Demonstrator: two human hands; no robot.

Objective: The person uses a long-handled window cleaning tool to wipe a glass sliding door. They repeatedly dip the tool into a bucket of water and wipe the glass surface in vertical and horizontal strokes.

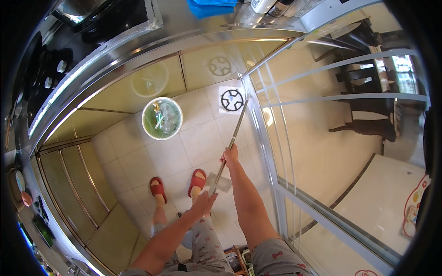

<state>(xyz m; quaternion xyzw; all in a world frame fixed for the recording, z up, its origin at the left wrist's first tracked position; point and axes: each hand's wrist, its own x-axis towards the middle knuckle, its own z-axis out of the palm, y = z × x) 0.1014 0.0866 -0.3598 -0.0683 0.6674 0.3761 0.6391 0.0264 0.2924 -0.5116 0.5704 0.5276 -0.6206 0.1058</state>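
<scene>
Both my hands grip a long metal pole (238, 125) that slants across the tiled floor. My right hand (229, 155) closes around its middle, just past a pale band. Nearer my body, my left hand (203, 204) wraps the pole's close end. The far tip reaches the foot of the glass door frame, beside a black spoked ring stand (232, 100). Under that ring lies a white sheet (222, 110). A flat grey translucent rectangle (224, 184) shows beneath the pole near my right foot; whether it joins the pole I cannot tell.
A white-rimmed bin (144, 126) with a plastic liner and rubbish stands by the cabinets (121, 86). Glass door panels (276, 145) border the right, with dark chairs (371, 127) beyond. A wok or pot (74, 12) sits on the stove. My red slippers (157, 189) are on the tiles.
</scene>
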